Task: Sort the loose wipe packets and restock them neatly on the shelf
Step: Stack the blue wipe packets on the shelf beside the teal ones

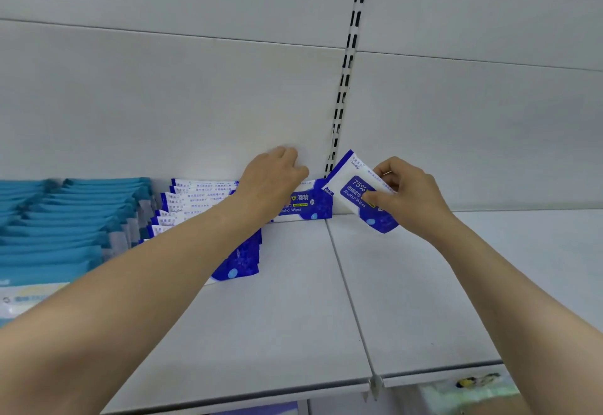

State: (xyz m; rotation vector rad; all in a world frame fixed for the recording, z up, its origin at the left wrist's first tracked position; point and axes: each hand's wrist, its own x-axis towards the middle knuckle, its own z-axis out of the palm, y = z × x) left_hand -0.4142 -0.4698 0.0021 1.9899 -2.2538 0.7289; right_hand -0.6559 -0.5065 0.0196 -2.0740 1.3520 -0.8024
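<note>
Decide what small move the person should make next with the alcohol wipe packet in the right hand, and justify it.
Probably set the tilted alcohol wipe packet in the right hand upright beside the packet against the back panel, which the left hand steadies; the shelf beside it is bare.

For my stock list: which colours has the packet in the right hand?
Blue and white packet, with white print, in the right hand; head view.

Your left hand [272, 179] rests on a blue-and-white alcohol wipe packet [305, 207] standing against the white shelf's [293, 300] back panel, while your right hand [404, 196] pinches another tilted blue-and-white packet [355, 186] just beside it.
</note>
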